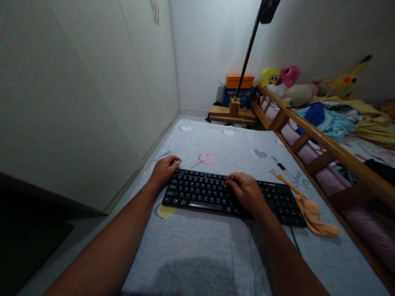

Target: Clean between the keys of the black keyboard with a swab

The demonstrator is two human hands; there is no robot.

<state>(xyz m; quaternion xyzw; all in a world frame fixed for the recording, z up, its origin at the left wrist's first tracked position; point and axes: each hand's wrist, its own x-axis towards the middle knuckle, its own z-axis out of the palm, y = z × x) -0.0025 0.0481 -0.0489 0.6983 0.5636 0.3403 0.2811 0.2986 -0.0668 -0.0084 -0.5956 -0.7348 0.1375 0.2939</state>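
Observation:
A black keyboard [203, 190] lies across the light grey-blue bedding. My left hand [165, 169] is at its upper left corner, with the fingers curled together against the edge. Over the keys right of the middle, my right hand [245, 189] pinches thumb and fingers around a small, thin item. Only a pale tip shows, and it looks like a cotton swab; the rest is hidden. Another cotton swab [198, 163] rests on the bedding behind the keyboard. An orange-handled brush [286, 181] and an orange cloth [314, 216] lie at the keyboard's right end.
A slim tool with a black band, possibly tweezers [281, 166], lies beyond the brush. A wooden bed rail [321, 144] runs along the right, and a white wardrobe [123, 82] along the left. At the back stands a pole on a wooden base [220, 112]. The keyboard cable [294, 238] trails toward me.

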